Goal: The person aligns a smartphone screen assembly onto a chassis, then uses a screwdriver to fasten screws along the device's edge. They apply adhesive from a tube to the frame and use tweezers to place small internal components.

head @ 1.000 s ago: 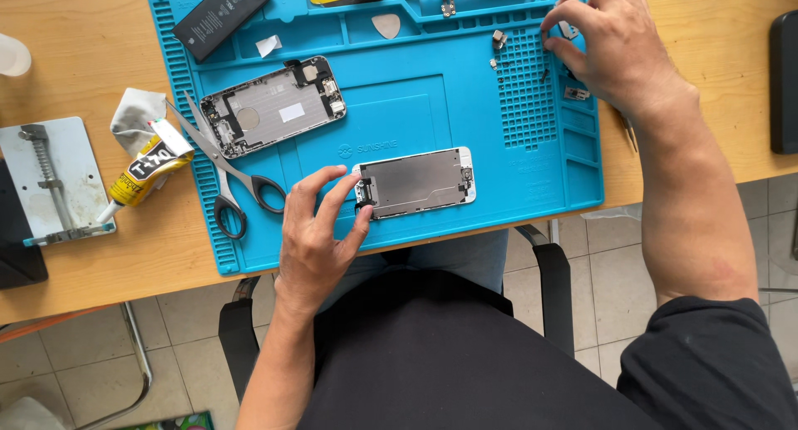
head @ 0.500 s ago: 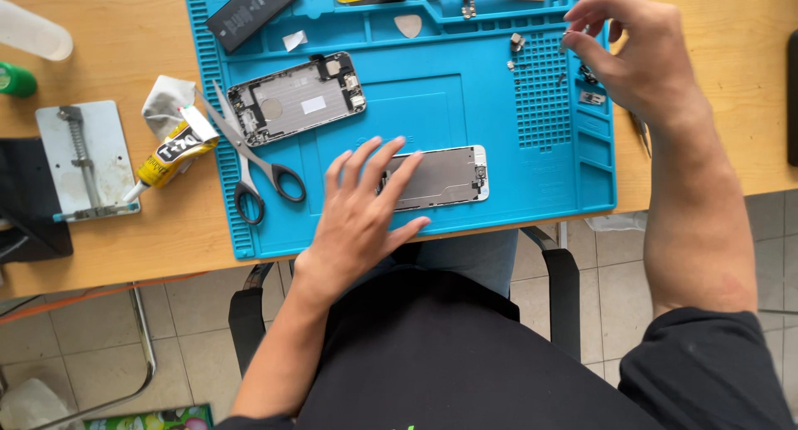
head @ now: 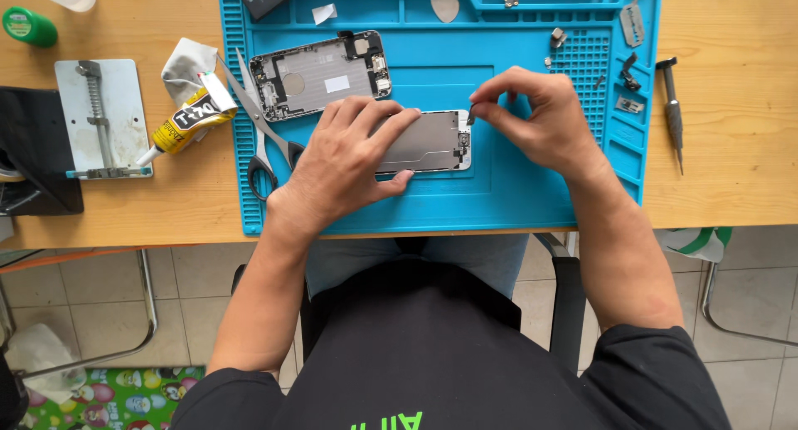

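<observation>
Both hands working mid-frame: left hand (head: 345, 160) lying flat, pinning phone screen panel (head: 428, 141); right hand (head: 536, 118) pinching tiny part (head: 470, 114) at its edge.

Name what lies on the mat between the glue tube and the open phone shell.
The scissors, seen in the head view, lie between the glue tube and phone shell.

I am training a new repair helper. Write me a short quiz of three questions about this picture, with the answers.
1. True or false: the left hand lies flat on the screen panel.
2. What does the right hand pinch at the panel's end? A) scissors B) a tiny part C) the glue tube
3. Which tool lies just left of the left hand, on the blue mat?

Key
1. True.
2. B, a tiny part; its kind is too small to tell.
3. The scissors.
</observation>
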